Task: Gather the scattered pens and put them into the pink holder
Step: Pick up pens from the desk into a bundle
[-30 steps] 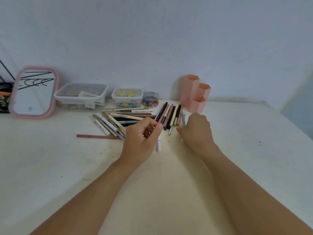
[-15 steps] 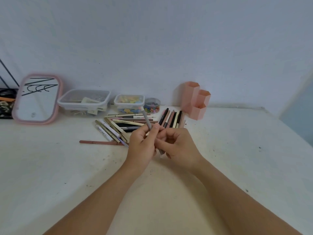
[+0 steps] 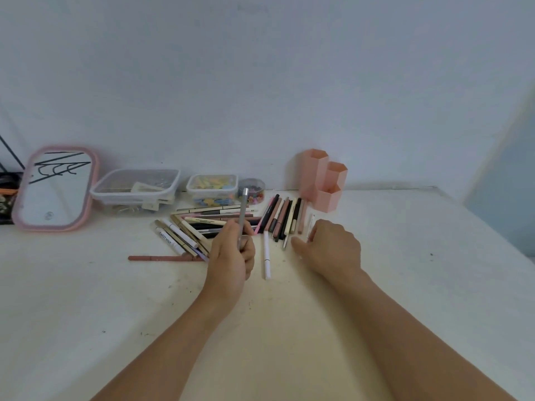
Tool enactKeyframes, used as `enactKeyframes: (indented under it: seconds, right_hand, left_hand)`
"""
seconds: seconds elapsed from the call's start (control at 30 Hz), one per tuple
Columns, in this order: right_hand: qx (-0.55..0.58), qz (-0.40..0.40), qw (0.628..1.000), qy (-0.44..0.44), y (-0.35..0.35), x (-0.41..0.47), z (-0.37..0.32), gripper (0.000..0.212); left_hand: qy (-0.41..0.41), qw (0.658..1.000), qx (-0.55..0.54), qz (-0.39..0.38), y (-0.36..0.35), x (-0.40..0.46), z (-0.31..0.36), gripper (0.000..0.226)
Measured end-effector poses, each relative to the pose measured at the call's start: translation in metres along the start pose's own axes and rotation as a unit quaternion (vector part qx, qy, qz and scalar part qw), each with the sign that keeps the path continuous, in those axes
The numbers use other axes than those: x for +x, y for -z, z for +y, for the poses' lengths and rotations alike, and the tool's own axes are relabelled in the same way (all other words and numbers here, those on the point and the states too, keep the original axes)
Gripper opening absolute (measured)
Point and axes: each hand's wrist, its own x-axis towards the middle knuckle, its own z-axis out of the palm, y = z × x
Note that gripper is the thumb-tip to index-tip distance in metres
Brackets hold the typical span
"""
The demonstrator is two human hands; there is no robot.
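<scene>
My left hand (image 3: 231, 256) is shut on a grey pen (image 3: 243, 209) that stands nearly upright above the pile. Several pens (image 3: 220, 219) lie scattered on the white table behind it, and a second fanned group of pens (image 3: 285, 217) lies to their right. A white pen (image 3: 266, 254) lies alone between my hands. My right hand (image 3: 330, 247) rests palm down on the table beside the fanned group, its fingers over a small white pen (image 3: 310, 222); whether it grips it is hidden. The pink holder (image 3: 322, 179), made of three hexagonal tubes, stands at the back right of the pens.
A pink-framed mirror (image 3: 56, 188) leans at the back left. Two clear plastic boxes (image 3: 136, 186) (image 3: 212, 189) and a small round jar of beads (image 3: 252, 191) stand along the wall. A reddish-brown pencil (image 3: 162, 258) lies apart at the left. The table's right edge (image 3: 492, 227) runs diagonally.
My hands have separated. The left hand kept the grey pen and raised it upright; the right hand let go and moved right, down onto the table near the holder.
</scene>
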Motion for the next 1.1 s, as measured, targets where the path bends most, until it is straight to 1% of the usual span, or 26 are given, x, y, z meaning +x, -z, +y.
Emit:
enactKeyframes:
  seconds: [0.03, 0.1, 0.23, 0.33, 0.4, 0.43, 0.5, 0.53, 0.6, 0.63, 0.67, 0.7, 0.73, 0.8, 0.87, 0.93, 1.0, 1.07, 1.1]
  right_hand:
    - [-0.008, -0.006, 1.000, 0.003, -0.001, 0.001, 0.000, 0.033]
    - [-0.001, -0.019, 1.000, -0.001, -0.002, 0.002, 0.001, 0.029]
    - [0.034, 0.000, 0.999, -0.008, 0.000, 0.003, 0.005, 0.039]
    - [0.105, 0.045, 0.993, -0.020, 0.006, 0.003, 0.007, 0.038]
    - [0.175, 0.063, 0.982, -0.013, 0.015, 0.003, 0.006, 0.025]
    - [0.243, 0.058, 0.968, -0.012, 0.020, 0.002, 0.003, 0.017]
    - [0.403, 0.029, 0.915, -0.011, 0.031, -0.001, 0.000, 0.010]
    - [0.475, 0.006, 0.880, -0.009, 0.037, -0.001, -0.001, 0.010]
    - [0.603, -0.062, 0.796, -0.005, 0.050, -0.003, -0.002, 0.011]
    - [0.651, -0.102, 0.752, -0.004, 0.054, -0.004, -0.001, 0.011]
    - [0.677, -0.141, 0.722, -0.001, 0.058, -0.005, -0.001, 0.009]
    - [0.680, -0.177, 0.712, 0.006, 0.061, -0.007, 0.000, 0.009]
    - [0.663, -0.210, 0.718, 0.014, 0.062, -0.009, 0.000, 0.008]
    - [0.611, -0.264, 0.746, 0.030, 0.058, -0.012, -0.002, 0.011]
    - [0.583, -0.297, 0.755, 0.034, 0.054, -0.016, -0.005, 0.014]
    - [0.591, -0.306, 0.746, 0.026, 0.053, -0.015, -0.005, 0.021]
    - [0.596, -0.304, 0.743, 0.018, 0.056, -0.011, -0.001, 0.027]
    - [0.586, -0.300, 0.752, 0.021, 0.058, -0.010, 0.003, 0.026]
    - [0.580, -0.298, 0.758, 0.023, 0.057, -0.011, 0.002, 0.022]
  left_hand:
    - [-0.016, 1.000, 0.018, -0.001, 0.000, -0.001, -0.002, 0.030]
    - [-0.039, 0.999, 0.039, -0.001, 0.000, -0.004, -0.004, 0.031]
    - [-0.071, 0.997, 0.029, -0.008, 0.000, -0.004, -0.002, 0.035]
    - [-0.091, 0.995, 0.033, 0.004, -0.001, -0.004, -0.001, 0.038]
    - [-0.097, 0.995, 0.036, 0.012, 0.000, -0.004, -0.001, 0.043]
    - [-0.099, 0.994, 0.034, 0.015, 0.000, -0.003, -0.001, 0.045]
    - [-0.096, 0.994, 0.036, 0.028, 0.001, 0.000, 0.000, 0.050]
    - [-0.089, 0.995, 0.038, 0.034, 0.002, 0.001, 0.001, 0.046]
    - [-0.064, 0.997, 0.032, 0.032, 0.004, 0.002, 0.004, 0.028]
    - [-0.048, 0.998, 0.022, 0.026, 0.005, 0.002, 0.006, 0.023]
    - [-0.033, 0.999, 0.012, 0.019, 0.004, 0.001, 0.008, 0.023]
    - [-0.020, 1.000, 0.005, 0.009, 0.003, -0.001, 0.010, 0.025]
    - [-0.008, 1.000, -0.001, -0.005, 0.002, -0.004, 0.012, 0.026]
    - [0.022, 0.999, -0.023, -0.040, -0.002, -0.008, 0.015, 0.026]
    - [0.082, 0.990, -0.068, -0.090, -0.004, -0.012, 0.017, 0.031]
    - [0.132, 0.975, -0.095, -0.154, 0.000, -0.014, 0.020, 0.036]
    - [0.158, 0.959, -0.096, -0.213, 0.005, -0.016, 0.023, 0.036]
    - [0.170, 0.950, -0.081, -0.250, 0.007, -0.018, 0.024, 0.035]
    - [0.174, 0.947, -0.072, -0.262, 0.007, -0.019, 0.024, 0.034]
